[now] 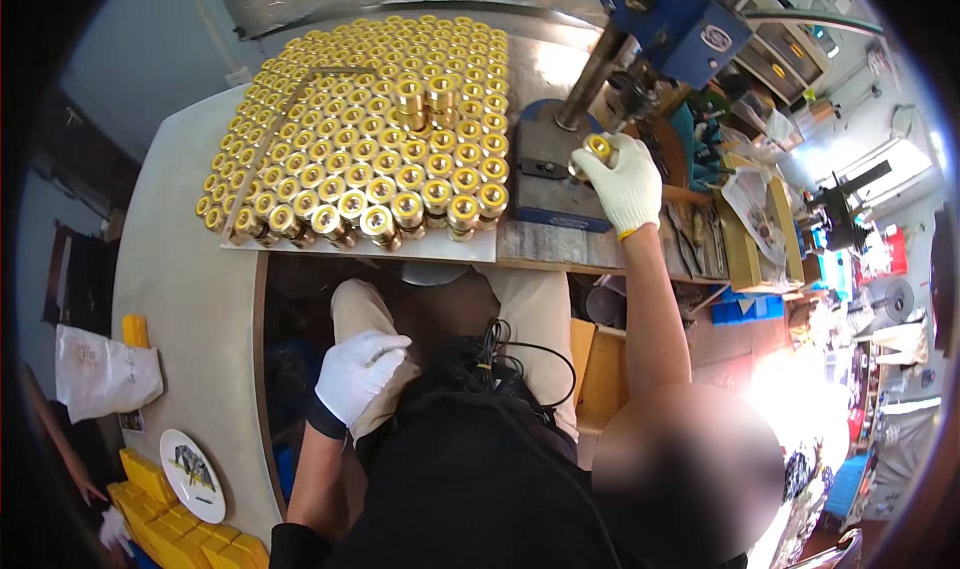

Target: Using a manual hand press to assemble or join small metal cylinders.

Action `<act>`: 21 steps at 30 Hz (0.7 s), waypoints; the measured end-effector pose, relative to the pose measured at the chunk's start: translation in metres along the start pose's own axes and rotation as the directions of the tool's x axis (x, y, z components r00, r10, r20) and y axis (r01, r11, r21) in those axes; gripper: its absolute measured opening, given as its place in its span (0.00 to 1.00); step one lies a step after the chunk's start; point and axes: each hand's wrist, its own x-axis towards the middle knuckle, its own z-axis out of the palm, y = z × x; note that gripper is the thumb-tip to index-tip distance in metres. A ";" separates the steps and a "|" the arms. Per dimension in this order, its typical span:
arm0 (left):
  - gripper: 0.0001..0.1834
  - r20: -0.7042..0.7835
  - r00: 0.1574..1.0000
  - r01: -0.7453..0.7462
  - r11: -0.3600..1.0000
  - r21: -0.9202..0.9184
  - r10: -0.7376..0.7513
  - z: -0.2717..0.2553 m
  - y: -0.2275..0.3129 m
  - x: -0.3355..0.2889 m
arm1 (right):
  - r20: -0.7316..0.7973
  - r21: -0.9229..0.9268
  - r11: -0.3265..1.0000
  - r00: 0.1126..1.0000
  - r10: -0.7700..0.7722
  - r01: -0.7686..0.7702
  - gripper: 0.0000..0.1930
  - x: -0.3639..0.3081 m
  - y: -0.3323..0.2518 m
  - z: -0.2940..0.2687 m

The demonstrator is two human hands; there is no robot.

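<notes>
Brass fitting (598, 147), clasped between thumb and fingers of the right grip (630, 184), on the near side of the blue press (690, 44) and slightly right of its column (588, 77). Round open end turned upward, toward the camera; long axis tilted, running down and leftward to the paler lower end. Hard to tell whether touching the base (540, 164) of the press or just above. Left grip (360, 377) in a white glove, well to the left of the press and nearer the body, over the left leg (362, 307); fingers curled in, palm side hidden, so impossible to tell whether clenched or slack.

Left of the press, on a white board (450, 252): dense rows of standing fittings (380, 159), open ends up, with a thin strip (268, 159) among them. Under the press, a worn wooden surface (545, 252). Right of the press, pliers (687, 246) and a wooden tray (742, 254). Far left of the press, along the grey surface (185, 299): white bag (105, 374), white plate (207, 504), yellow blocks (165, 524), and another person's gloved hand (115, 529). Well beyond the press to the right, cluttered room with a fan (893, 299) and glaring light.
</notes>
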 end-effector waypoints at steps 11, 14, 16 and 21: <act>0.12 -0.013 0.998 0.058 0.997 0.059 -0.057 -0.008 -0.010 -0.011 | -0.106 0.168 0.971 0.976 0.192 -0.172 0.29 -0.014 -0.010 -0.021; 0.12 -0.015 1.000 0.005 0.999 0.034 -0.005 -0.003 -0.020 -0.008 | 0.099 0.419 0.882 0.976 0.193 -0.217 0.27 -0.035 -0.039 -0.025; 0.13 0.004 1.000 -0.005 1.000 0.024 0.005 0.002 -0.018 -0.002 | 0.107 0.387 0.911 0.988 0.109 -0.142 0.26 -0.037 -0.058 -0.013; 0.13 0.076 0.997 -0.004 0.998 -0.065 0.009 0.005 0.006 0.010 | 0.178 0.316 0.937 0.961 -0.210 0.146 0.26 -0.018 -0.134 0.010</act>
